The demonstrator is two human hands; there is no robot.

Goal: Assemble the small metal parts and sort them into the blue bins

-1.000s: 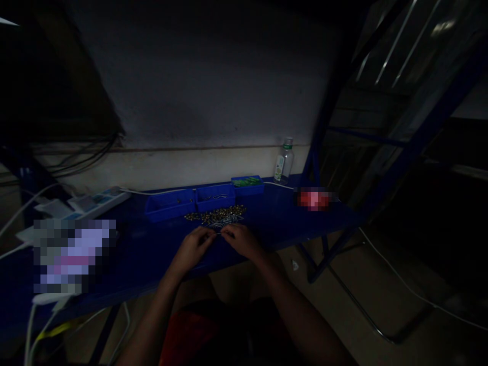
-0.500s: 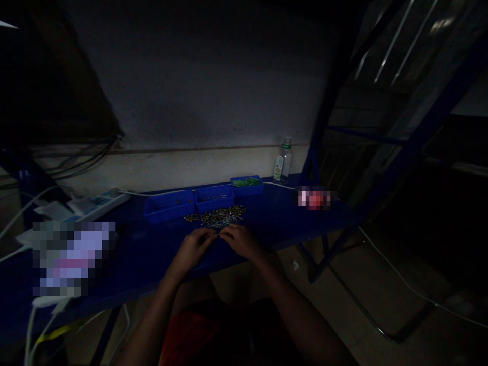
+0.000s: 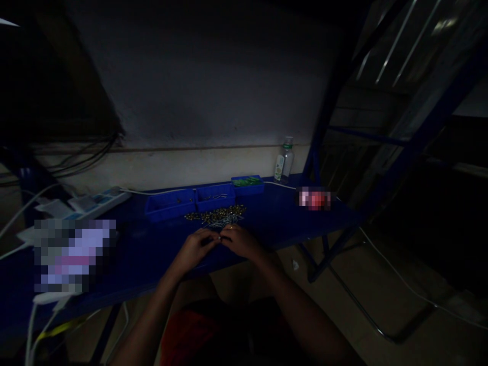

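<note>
The scene is very dark. My left hand (image 3: 195,248) and my right hand (image 3: 239,240) meet fingertip to fingertip over the blue table (image 3: 145,254), just in front of a pile of small brass-coloured metal parts (image 3: 217,215). Both hands have their fingers curled into a pinch around something tiny that I cannot make out. Behind the pile stand two blue trays (image 3: 190,202) with a few parts in them, and a smaller blue tray with green pieces (image 3: 247,183).
A clear bottle with a green label (image 3: 284,162) stands at the back against the wall. A white power strip (image 3: 95,201) and white cables lie at the left. A blue metal rack frame (image 3: 381,152) rises at the right, with a cable on the floor.
My two hands have drawn closer together until the fingertips touch; the thin piece seen between them earlier no longer shows. Everything else stays put.
</note>
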